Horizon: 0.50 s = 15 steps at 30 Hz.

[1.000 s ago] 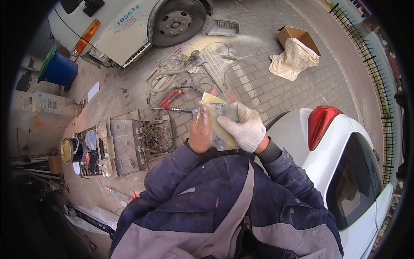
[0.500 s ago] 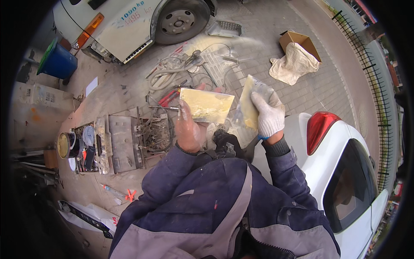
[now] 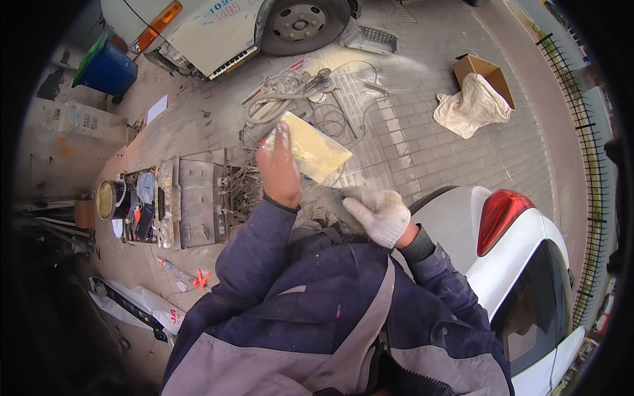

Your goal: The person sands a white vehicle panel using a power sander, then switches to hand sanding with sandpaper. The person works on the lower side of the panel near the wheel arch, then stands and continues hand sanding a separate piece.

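Observation:
My bare left hand (image 3: 280, 173) grips a flat rectangular board (image 3: 316, 152) by its left edge, tilted in front of me. Pale yellow putty is smeared over its face. In a white knitted glove, my right hand (image 3: 383, 216) is closed on a thin greyish putty spreader (image 3: 339, 207), held low and close to my body. The spreader is below the board and apart from it. Its blade is seen nearly edge-on, so I cannot tell how much putty is on it.
A white car (image 3: 462, 218) stands close at my right. Ahead are a truck wheel (image 3: 300, 26), hoses (image 3: 269, 109) and a cardboard box (image 3: 485, 74) with a cloth (image 3: 472, 109). An open metal toolbox (image 3: 198, 201) and a can (image 3: 109, 199) are at left, near a blue bin (image 3: 112, 69).
My right hand has moved down and left toward my body, turning the spreader edge-on. The board has tilted, its right end now lower. The whole view has shifted slightly.

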Available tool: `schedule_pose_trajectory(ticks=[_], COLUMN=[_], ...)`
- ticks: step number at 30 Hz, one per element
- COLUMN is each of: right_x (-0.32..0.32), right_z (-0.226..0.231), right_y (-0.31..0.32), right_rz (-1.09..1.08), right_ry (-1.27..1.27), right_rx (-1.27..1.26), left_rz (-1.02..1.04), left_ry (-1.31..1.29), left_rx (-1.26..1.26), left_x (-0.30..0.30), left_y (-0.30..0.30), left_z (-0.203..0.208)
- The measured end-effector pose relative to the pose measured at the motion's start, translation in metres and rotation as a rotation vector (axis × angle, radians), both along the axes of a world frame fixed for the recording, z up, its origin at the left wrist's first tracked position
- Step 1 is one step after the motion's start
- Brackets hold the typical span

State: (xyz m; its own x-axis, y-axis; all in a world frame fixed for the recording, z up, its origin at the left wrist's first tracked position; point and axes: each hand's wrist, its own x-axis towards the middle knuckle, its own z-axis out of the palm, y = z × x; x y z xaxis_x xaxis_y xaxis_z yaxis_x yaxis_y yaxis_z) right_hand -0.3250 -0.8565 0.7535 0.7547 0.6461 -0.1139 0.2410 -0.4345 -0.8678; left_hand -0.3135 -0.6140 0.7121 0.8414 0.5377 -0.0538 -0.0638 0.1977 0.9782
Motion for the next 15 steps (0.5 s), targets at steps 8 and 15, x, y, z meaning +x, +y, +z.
schedule_pose_trajectory(ticks=[8,15], right_x=[0.043,0.034], right_z=[-0.014,0.004], right_y=[0.014,0.024], right_rz=[-0.589,-0.242], right_ry=[0.485,0.155], right_rx=[0.746,0.280], left_rz=[-0.165,0.016], left_ry=[0.110,0.207], left_rx=[-0.109,-0.089], left_x=[-0.004,-0.004], left_y=[0.002,0.013], left_z=[0.037,0.021])
